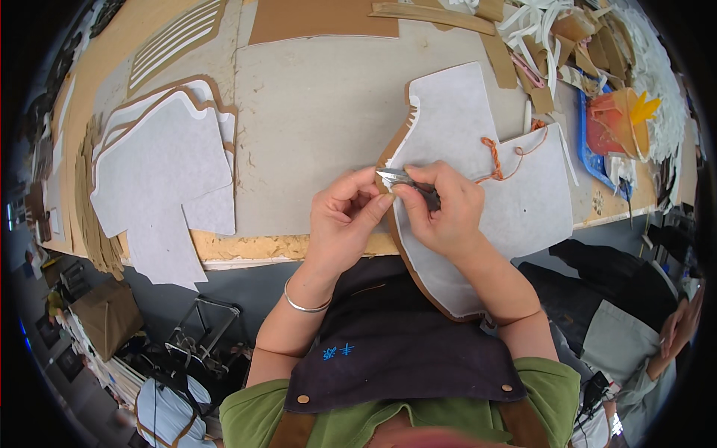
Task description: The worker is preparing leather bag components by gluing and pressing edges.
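Observation:
A large cut piece with a white backing and a brown edge (455, 104) lies partly on the table and hangs over its front edge against my apron. My left hand (343, 216) pinches its curved brown edge between thumb and fingers. In my right hand (448, 205) is a pair of small thread snips (393, 177), their metal blades lying at that edge beside the left fingertips. A row of small notches shows along the curve just beyond the hands. An orange twisted cord (493, 157) lies over the backing near my right hand; where it is tied is hidden.
Similar white-backed pieces (164, 157) are stacked at left, beside brown strips (95, 201). At the far right are scraps (538, 45), a blue tray (594, 160) and an orange-red container (616, 123). Another person's hand (678, 328) shows at the right.

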Demonstrator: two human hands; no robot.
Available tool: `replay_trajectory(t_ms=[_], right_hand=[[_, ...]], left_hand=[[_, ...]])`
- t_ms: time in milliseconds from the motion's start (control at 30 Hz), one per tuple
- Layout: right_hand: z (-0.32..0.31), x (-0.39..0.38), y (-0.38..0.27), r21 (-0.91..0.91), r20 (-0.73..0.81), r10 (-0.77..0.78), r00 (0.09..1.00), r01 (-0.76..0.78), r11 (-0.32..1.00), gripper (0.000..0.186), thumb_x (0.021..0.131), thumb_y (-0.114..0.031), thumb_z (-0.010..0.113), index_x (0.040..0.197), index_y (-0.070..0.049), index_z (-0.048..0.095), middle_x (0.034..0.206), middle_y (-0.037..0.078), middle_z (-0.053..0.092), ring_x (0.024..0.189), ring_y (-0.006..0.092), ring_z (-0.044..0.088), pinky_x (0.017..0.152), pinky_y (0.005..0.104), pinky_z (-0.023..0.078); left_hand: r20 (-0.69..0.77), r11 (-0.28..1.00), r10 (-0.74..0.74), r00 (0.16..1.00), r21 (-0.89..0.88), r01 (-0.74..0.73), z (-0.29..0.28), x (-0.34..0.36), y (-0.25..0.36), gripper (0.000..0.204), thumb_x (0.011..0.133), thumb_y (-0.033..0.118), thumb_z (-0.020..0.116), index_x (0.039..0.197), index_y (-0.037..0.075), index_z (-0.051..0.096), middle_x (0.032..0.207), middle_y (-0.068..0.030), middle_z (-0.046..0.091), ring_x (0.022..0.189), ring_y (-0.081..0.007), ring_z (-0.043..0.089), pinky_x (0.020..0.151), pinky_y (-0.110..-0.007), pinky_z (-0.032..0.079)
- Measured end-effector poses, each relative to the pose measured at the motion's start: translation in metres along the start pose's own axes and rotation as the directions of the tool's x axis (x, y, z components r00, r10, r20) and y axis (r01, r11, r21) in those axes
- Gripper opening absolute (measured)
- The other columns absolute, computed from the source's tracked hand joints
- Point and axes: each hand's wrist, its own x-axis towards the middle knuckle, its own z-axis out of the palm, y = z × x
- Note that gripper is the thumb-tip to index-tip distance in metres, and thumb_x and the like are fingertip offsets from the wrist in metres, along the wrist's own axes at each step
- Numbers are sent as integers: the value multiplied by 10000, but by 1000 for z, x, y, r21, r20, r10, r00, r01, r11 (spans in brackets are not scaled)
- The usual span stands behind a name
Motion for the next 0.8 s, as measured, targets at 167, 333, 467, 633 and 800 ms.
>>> replay_trajectory(t_ms=[167,333,467,633,800], right_hand=[[-3,-6,-4,80,11,109,994,-110,991,202,801,-140,794,901,-49,643,757,52,676,547,172,628,482,272,472],[-9,-6,-5,138,-22,136,990,-132,982,225,813,-134,787,950,-34,640,776,71,667,580,175,646,502,266,491],[-2,-7,-2,50,-11,61,998,-60,997,245,807,-134,791,964,-35,631,781,76,657,591,183,645,500,273,490],[0,-6,-6,29,-8,74,997,-74,997,246,803,-132,792,960,-38,628,783,72,656,588,186,638,496,279,485],[4,-5,-14,30,1,141,990,-141,989,227,818,-126,779,958,-37,624,774,73,661,590,182,640,499,280,488]], left_hand=[[4,1000,2,1000,-6,-2,2,-2,3,335,913,-65,654,1241,3,636,924,33,633,822,-25,563,721,-185,460],[18,1000,7,1000,-24,-6,1,-1,3,374,919,-66,644,1285,5,611,937,32,628,829,-26,557,738,-188,462],[15,1000,4,1000,-5,-4,1,-2,2,384,921,-64,642,1296,8,606,939,33,625,819,-28,552,742,-190,465],[11,1000,11,1000,-8,-11,2,-2,2,389,918,-65,644,1298,15,609,939,33,619,828,-32,552,741,-193,464],[4,999,43,999,24,-43,2,-3,-3,399,910,-69,652,1295,25,617,955,27,600,839,-39,554,740,-198,466]])
